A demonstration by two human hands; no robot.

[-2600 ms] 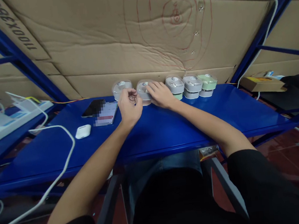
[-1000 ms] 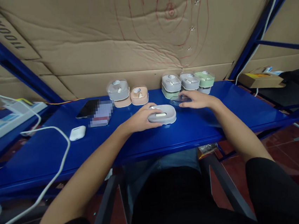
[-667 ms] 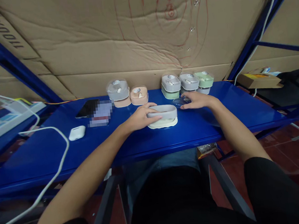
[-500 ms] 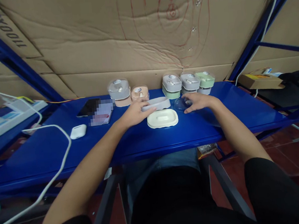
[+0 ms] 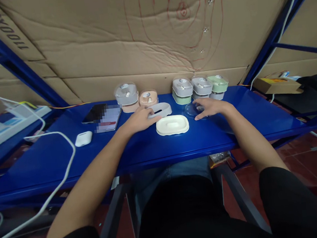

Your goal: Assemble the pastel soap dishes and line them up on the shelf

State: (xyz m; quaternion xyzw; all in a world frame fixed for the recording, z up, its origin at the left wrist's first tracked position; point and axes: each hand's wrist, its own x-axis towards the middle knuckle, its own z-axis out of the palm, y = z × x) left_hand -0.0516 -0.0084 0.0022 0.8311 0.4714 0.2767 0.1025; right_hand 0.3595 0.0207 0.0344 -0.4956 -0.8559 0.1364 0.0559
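My left hand [image 5: 141, 119] grips the left end of a pale grey oval plastic piece [image 5: 163, 109] with a dark slot in it, thumb at its near side. Just in front of it, a cream oval tray [image 5: 172, 125] with a raised middle lies on the blue table. My right hand [image 5: 210, 107] is over the right side of a clear plastic lid [image 5: 190, 111], its thumb and fingers spread apart. Part of the lid is hidden under that hand; whether the fingertips touch it I cannot tell.
Along the cardboard wall stand a grey box on a peach one [image 5: 127, 96], a peach box [image 5: 148, 98], and grey and green stacked boxes [image 5: 182, 90]. Two phones [image 5: 109, 118] and a white earphone case [image 5: 83, 139] lie left. A white cable [image 5: 71, 149] hangs across the left side.
My left hand has moved a little left with the grey oval piece, which now lies flatter and shows its slot. The right hand and clear lid have hardly moved.
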